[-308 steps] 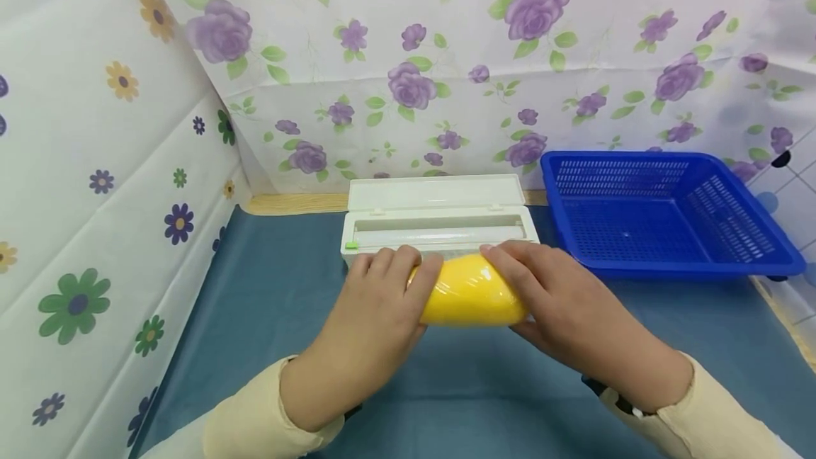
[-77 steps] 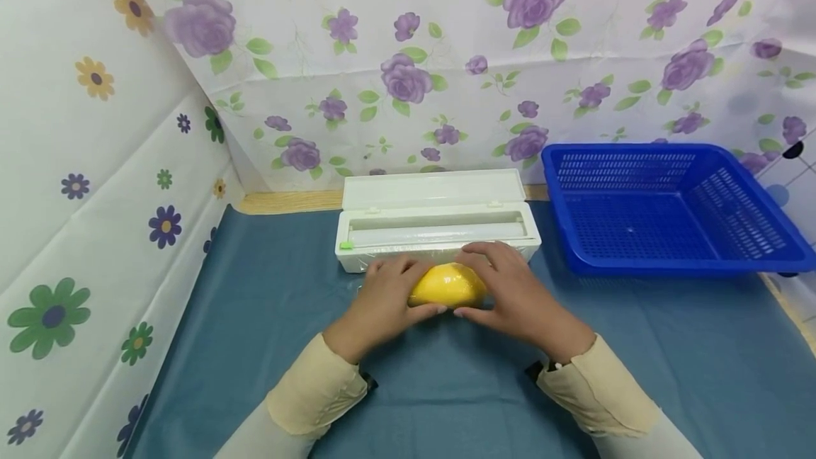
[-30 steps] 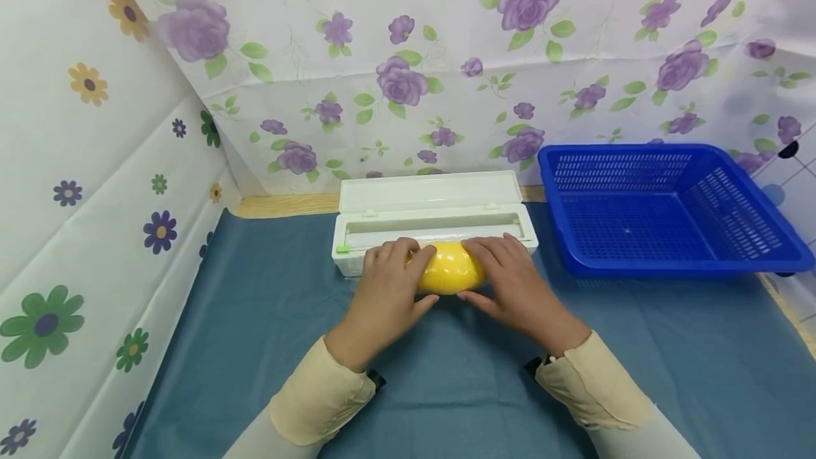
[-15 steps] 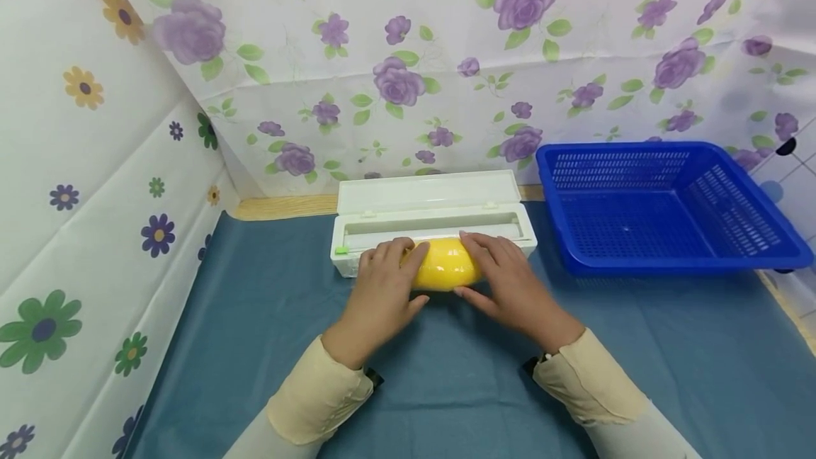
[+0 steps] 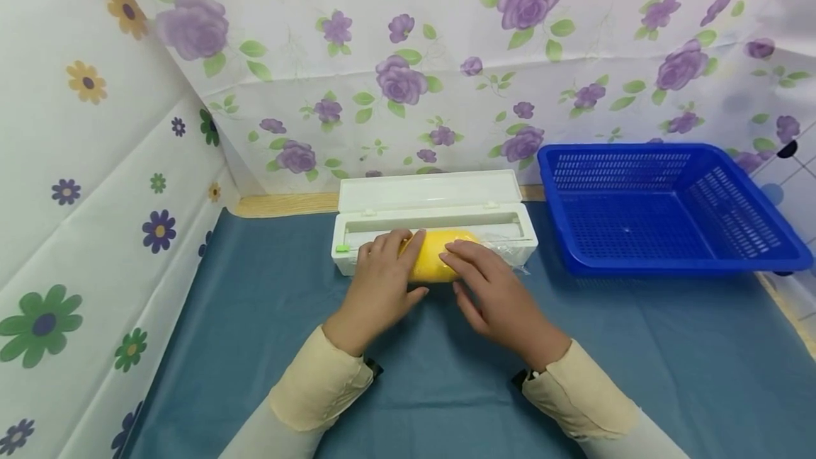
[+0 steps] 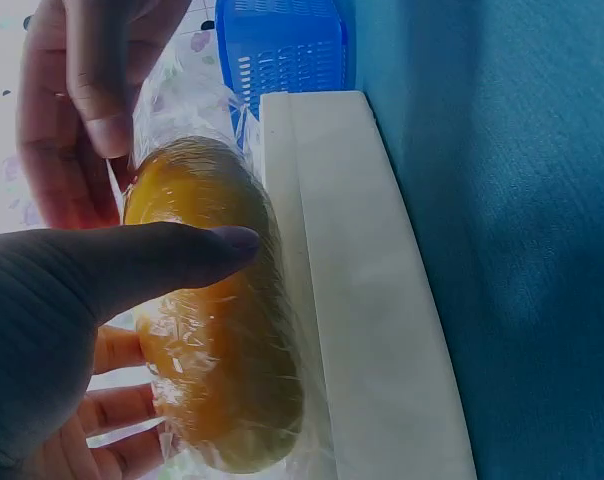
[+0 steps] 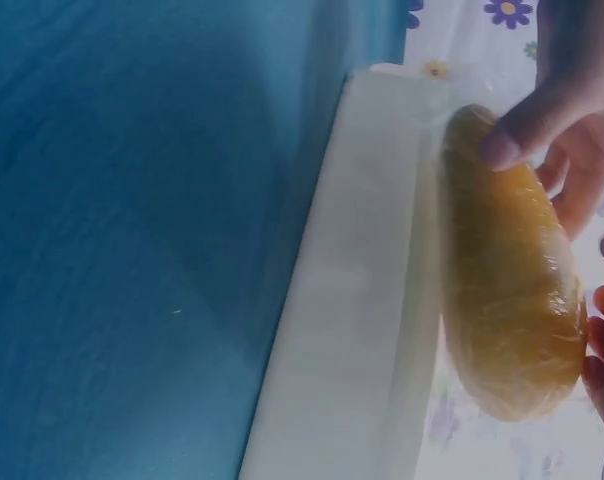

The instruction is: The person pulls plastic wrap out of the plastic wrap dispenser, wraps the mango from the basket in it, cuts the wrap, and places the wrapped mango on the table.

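**Together on one film-wrapped yellow item (image 5: 435,268): left hand (image 5: 381,278) gripping, right hand (image 5: 494,289) touching**

Both hands meet at the film-wrapped yellow item, an oblong, melon-like thing under shiny clear plastic. The left hand has hold of its left part: the thumb (image 6: 172,258) crosses the near side while the fingers lie curled along the far side. The right hand is loosely spread at the other end, fingertips resting on the item and thumb standing apart from it.

Loose film (image 5: 510,250) trails from the item's right end over the front of a white cling-film dispenser (image 5: 347,262). The item is held level with the dispenser's near upper edge, lengthwise along it; whether the two touch, I cannot tell. The dispenser's lid (image 5: 430,190) stands open at the back, a pale roll (image 5: 370,238) lies in the trough, and a green slider (image 5: 343,248) sits at the left end.

To the right is a blue perforated basket (image 5: 676,265). Everything stands on a bench (image 5: 274,317) covered in blue-green cloth, with a wood-patterned strip (image 5: 283,205) showing behind. Purple roses pattern the back sheet (image 5: 446,20); smaller multicoloured flowers dot the left-hand sheet (image 5: 57,133).

Cream cuffs (image 5: 319,381) end both sleeves.
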Available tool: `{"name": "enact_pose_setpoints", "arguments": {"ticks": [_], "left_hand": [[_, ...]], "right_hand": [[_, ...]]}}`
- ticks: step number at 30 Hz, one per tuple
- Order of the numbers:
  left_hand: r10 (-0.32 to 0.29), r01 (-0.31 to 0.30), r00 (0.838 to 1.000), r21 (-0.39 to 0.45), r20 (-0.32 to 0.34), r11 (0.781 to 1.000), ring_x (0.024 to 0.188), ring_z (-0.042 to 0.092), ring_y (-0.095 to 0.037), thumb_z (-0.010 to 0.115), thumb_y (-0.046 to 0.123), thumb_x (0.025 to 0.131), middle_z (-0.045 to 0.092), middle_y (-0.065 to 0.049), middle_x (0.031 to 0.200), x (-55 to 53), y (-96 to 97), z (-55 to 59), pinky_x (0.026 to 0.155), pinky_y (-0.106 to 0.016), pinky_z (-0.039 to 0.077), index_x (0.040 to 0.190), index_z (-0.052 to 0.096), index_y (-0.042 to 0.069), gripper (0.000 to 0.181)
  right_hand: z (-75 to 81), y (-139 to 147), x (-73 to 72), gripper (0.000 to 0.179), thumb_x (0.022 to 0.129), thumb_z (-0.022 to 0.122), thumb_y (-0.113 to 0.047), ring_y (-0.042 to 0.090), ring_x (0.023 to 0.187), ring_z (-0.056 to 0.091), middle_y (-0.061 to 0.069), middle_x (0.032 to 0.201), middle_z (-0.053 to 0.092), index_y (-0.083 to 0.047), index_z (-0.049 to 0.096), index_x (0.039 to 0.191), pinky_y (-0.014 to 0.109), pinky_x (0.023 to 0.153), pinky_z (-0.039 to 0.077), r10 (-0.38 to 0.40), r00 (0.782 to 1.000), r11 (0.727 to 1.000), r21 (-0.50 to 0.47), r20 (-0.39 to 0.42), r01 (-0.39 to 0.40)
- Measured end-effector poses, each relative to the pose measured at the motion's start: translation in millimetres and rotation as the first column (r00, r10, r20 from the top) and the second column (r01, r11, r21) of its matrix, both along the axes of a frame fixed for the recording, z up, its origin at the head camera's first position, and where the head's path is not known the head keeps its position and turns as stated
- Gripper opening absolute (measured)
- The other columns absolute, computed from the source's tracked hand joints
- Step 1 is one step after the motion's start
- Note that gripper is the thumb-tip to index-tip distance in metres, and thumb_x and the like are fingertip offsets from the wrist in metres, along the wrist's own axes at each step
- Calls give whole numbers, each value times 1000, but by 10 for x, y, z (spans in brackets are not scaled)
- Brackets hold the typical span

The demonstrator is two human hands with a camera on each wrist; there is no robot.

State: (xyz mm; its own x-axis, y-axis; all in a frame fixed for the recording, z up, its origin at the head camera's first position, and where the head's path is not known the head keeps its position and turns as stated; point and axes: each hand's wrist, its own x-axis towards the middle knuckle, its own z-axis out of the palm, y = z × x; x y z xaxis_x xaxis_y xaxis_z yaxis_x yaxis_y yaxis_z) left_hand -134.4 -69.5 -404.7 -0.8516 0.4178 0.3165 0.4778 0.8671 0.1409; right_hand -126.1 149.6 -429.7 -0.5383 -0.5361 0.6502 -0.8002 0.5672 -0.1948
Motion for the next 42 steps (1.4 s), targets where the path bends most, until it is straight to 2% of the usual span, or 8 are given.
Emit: {"name": "enact_pose_setpoints", "arguments": {"ticks": [6, 10, 15, 19, 23, 29, 38, 42], "left_hand": [[5, -5, 999, 11, 38, 1000, 126, 54, -35, 90, 37, 76, 53, -14, 137, -33, 19, 22, 103, -54, 44, 151, 46, 10, 90], [16, -16, 998, 9, 54, 1000, 125, 54, -33, 90, 37, 76, 54, -13, 137, -63, 35, 38, 102, -53, 43, 150, 47, 11, 90], [26, -26, 997, 4, 78, 1000, 125, 54, -32, 90, 36, 76, 53, -12, 137, -96, 53, 55, 103, -54, 42, 151, 45, 10, 91], [34, -35, 996, 4, 85, 999, 125, 54, -33, 90, 35, 75, 53, -13, 138, -116, 66, 48, 106, -55, 41, 154, 41, 8, 96], [48, -49, 997, 9, 61, 999, 124, 56, -34, 92, 35, 74, 55, -15, 137, -137, 79, 35, 107, -55, 40, 153, 36, 5, 102], [54, -56, 997, 28, 50, 998, 120, 57, -33, 92, 32, 73, 59, -15, 131, -186, 106, 45, 106, -57, 40, 142, 44, 4, 89], [92, -101, 986, 58, 136, 993, 116, 58, -32, 90, 28, 76, 61, -13, 126, -293, 131, 103, 107, -58, 37, 138, 49, 5, 78], [95, -107, 986, 78, 139, 991, 114, 59, -31, 89, 21, 76, 61, -12, 126, -299, 128, 93, 107, -59, 36, 136, 49, 5, 73]], "right_hand": [[-34, -7, -7, 63, 92, 69, -15, 31, 143, 43, 12, 153, 47, -9, 47, 150, 45, 124, 28, -79, 994, 995, 61, 72, 74], [-34, -13, -37, 66, 91, 72, -20, 32, 147, 38, 13, 156, 43, -9, 45, 150, 49, 123, 29, -132, 986, 989, 85, 98, 124], [-38, -26, -91, 73, 87, 78, -22, 35, 146, 39, 16, 156, 40, -8, 44, 149, 56, 119, 34, -179, 980, 980, 107, 91, 169], [-11, -40, -144, 80, 85, 81, -21, 35, 143, 41, 17, 154, 41, -7, 40, 152, 55, 118, 35, -198, 976, 975, 116, 88, 187], [48, -51, -200, 84, 83, 83, -19, 34, 140, 45, 16, 150, 45, -6, 37, 152, 52, 118, 37, -222, 970, 970, 125, 103, 208], [153, -60, -273, 85, 78, 88, -16, 34, 134, 50, 16, 147, 48, -6, 42, 149, 50, 117, 39, -246, 957, 961, 171, 154, 219], [287, -79, -392, 75, 78, 87, -11, 36, 129, 53, 17, 143, 51, -6, 49, 142, 51, 113, 44, -258, 937, 959, 178, 236, 219], [299, -71, -423, 73, 77, 87, -8, 35, 126, 55, 16, 140, 53, -8, 51, 141, 50, 111, 46, -259, 931, 960, 174, 259, 219]]}}
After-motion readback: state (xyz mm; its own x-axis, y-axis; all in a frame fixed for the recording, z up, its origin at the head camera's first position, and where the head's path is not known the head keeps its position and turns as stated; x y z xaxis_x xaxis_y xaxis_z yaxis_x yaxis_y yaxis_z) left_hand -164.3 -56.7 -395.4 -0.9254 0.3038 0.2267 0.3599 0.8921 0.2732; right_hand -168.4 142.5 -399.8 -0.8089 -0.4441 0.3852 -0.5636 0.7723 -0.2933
